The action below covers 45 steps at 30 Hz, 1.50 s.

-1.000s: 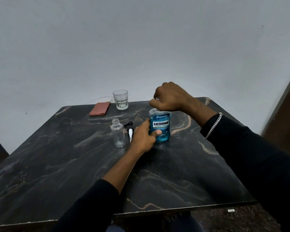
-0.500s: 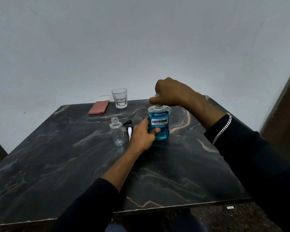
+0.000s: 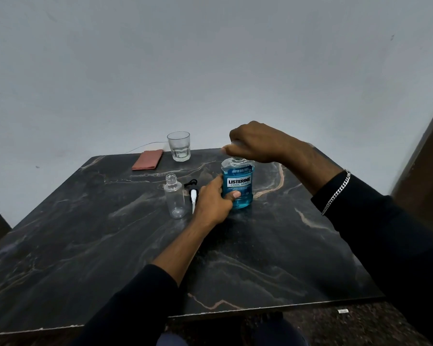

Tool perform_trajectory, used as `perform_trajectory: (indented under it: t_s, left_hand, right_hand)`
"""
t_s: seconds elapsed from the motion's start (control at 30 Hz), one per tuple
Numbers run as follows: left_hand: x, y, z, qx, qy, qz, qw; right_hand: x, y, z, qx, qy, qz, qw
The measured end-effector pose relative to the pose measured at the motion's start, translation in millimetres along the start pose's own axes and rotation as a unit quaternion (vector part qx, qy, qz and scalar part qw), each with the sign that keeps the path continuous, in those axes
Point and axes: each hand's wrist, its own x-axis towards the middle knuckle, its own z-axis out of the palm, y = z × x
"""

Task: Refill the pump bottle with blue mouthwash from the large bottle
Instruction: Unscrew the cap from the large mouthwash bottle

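Two hands are on the large bottle [image 3: 238,186], which stands upright on the counter [image 3: 260,258]. The left hand [image 3: 214,201] wraps the lower body, thumb across the front below the label. The right hand [image 3: 255,143] is curled over the top and seems to be pinching the cap [image 3: 234,145], of which only a pale sliver shows between the fingers. The threaded neck is visible just beneath that fist, so the cap looks loose or nearly off, though I cannot tell for sure.

To do this step well, the left hand should hold the base firmly down while the right turns and lifts straight up, so no mouthwash slops out.

The pump bottle [image 3: 175,198] stands empty and open just outside the left hand. Its white pump head [image 3: 193,196] lies between them, beside a small black loop [image 3: 191,182]. That pump head sits in the likely pouring path and could be knocked, and the narrow neck will call for a slow pour. Beyond the left hand, well apart, are a drinking glass [image 3: 178,146] and a folded reddish cloth [image 3: 148,159].
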Motion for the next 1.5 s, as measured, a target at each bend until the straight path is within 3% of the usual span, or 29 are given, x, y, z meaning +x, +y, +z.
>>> perform_trajectory:
  t_s: [0.13, 0.27, 0.43, 0.73, 0.9, 1.23, 1.33, 1.5]
  left_hand:
    - [-1, 0, 0, -0.002, 0.002, -0.002, 1.0]
    - [-1, 0, -1, 0.007, 0.003, -0.004, 1.0]
    - [0, 1, -1, 0.021, 0.009, -0.007, 1.0]
    - [-2, 1, -3, 0.04, 0.009, -0.004, 0.999]
    - [-3, 3, -1, 0.04, 0.008, -0.009, 0.999]
    - [-4, 3, -1, 0.043, 0.004, -0.009, 0.999]
    - [-4, 4, 0, 0.046, 0.009, -0.009, 0.999]
    - [-6, 5, -1, 0.062, 0.022, -0.004, 0.998]
  right_hand:
    - [2, 1, -1, 0.012, -0.008, -0.002, 1.0]
    - [5, 4, -2, 0.061, -0.01, 0.054, 0.997]
    - [4, -4, 8, -0.065, 0.052, 0.116, 0.99]
    - [6, -3, 7, -0.036, 0.042, 0.051, 0.997]
    - [5, -11, 15, -0.098, 0.118, 0.121, 0.981]
    - [7, 2, 4, -0.014, 0.007, 0.021, 1.0]
    - [9, -4, 1, -0.046, -0.001, 0.086, 0.995]
    - [22, -31, 8, -0.184, 0.002, 0.233, 0.955]
